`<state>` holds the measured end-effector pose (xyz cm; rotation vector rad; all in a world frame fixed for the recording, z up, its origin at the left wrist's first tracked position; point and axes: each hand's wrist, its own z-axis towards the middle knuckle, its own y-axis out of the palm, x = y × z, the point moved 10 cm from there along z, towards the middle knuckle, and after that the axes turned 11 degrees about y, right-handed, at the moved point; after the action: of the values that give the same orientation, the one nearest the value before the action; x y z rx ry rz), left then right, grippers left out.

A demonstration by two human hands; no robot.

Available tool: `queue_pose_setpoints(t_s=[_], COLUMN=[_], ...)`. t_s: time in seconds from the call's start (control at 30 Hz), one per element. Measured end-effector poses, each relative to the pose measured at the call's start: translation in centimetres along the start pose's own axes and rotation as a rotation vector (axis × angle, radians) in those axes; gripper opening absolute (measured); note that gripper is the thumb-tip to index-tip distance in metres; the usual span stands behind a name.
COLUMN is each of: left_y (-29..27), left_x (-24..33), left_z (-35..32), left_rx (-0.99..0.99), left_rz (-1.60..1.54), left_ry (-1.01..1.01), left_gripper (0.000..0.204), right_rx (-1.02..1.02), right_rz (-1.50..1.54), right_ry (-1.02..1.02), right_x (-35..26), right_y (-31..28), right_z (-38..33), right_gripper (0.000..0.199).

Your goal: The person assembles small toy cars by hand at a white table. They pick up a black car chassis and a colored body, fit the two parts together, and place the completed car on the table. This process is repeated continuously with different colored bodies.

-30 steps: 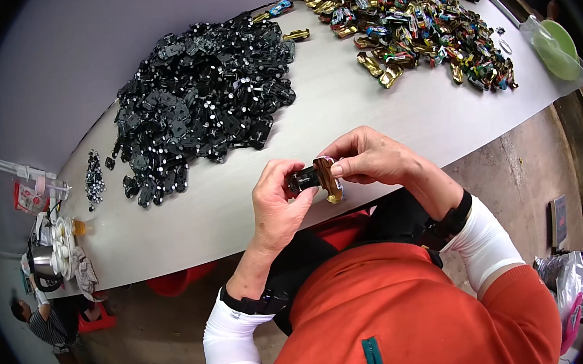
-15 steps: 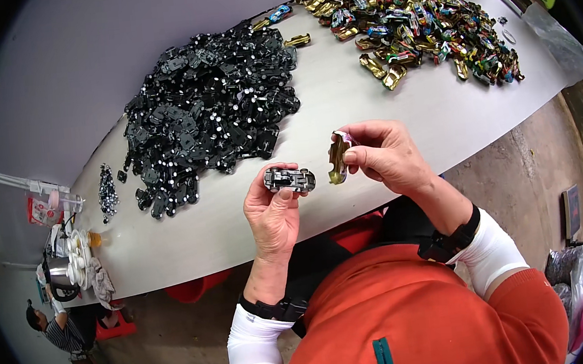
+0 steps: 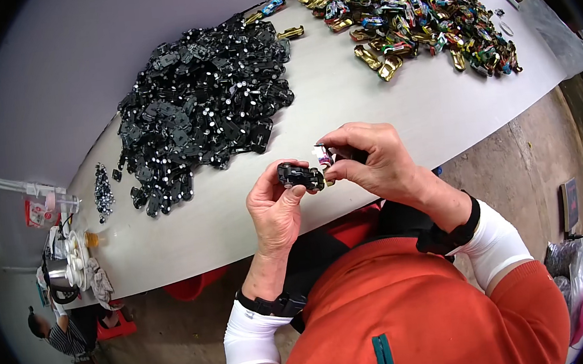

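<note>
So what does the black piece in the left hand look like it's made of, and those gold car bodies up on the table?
Black piece: likely moulded plastic, dark with a slight sheen and small pale spots; the left hand pinches it. Gold car bodies: mirror-bright highlights suggest a metallic coat, chromed plastic or metal; cannot tell which. Table: smooth, pale, matte, probably laminate.

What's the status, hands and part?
Left hand grips black chassis. Right hand holds small shell against it. Black pile and coloured pile lie beyond, apart from both hands.

A long grey table (image 3: pixel 341 117) bears a black chassis heap (image 3: pixel 204 110) and coloured toy cars (image 3: pixel 423 18).
</note>
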<state>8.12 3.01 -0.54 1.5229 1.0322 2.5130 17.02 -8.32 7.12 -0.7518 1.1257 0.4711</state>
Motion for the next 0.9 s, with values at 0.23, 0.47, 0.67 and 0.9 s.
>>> queue_pose_setpoints(t_s=[0.23,0.47,0.67,0.9], left_y=[1.0,2.2,2.2,3.2], left_x=[0.1,1.1,1.9,2.3], left_z=[0.1,0.3,0.3,0.2], left_rx=[-0.060,-0.157,-0.161,-0.162], left_rz=[0.063,0.130,0.160,0.196], left_ry=[0.009,0.093,0.117,0.132], left_gripper=[0.033,0.034,0.033,0.033], right_rx=[-0.046,-0.048,-0.102,-0.079], right_rz=[0.045,-0.145,-0.231,-0.250], right_ry=[-0.030,-0.206,-0.264,-0.216], right_x=[-0.3,-2.3,-3.0,-3.8], right_y=[1.2,1.4,2.3,1.8], right_z=[-0.1,-0.8,-0.8,-1.4], right_gripper=[0.029,0.043,0.049,0.041])
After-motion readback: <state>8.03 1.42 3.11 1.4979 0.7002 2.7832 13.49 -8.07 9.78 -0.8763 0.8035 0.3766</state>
